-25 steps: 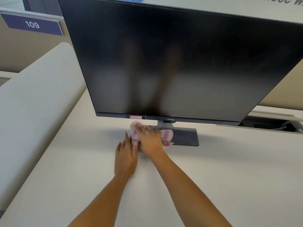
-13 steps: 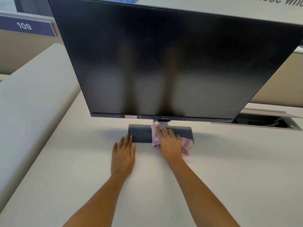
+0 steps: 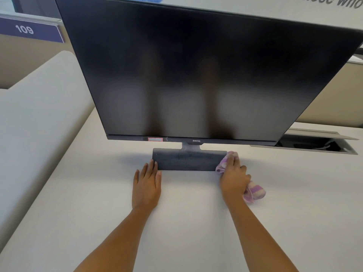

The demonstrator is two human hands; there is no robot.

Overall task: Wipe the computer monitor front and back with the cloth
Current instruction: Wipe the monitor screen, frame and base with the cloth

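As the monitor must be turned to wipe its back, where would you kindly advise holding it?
Probably the stand base, gripped at its two short ends from the front: a flat slab on the desk, with the left hand by one end and the right hand, holding the cloth, by the other. The wide screen would smudge.
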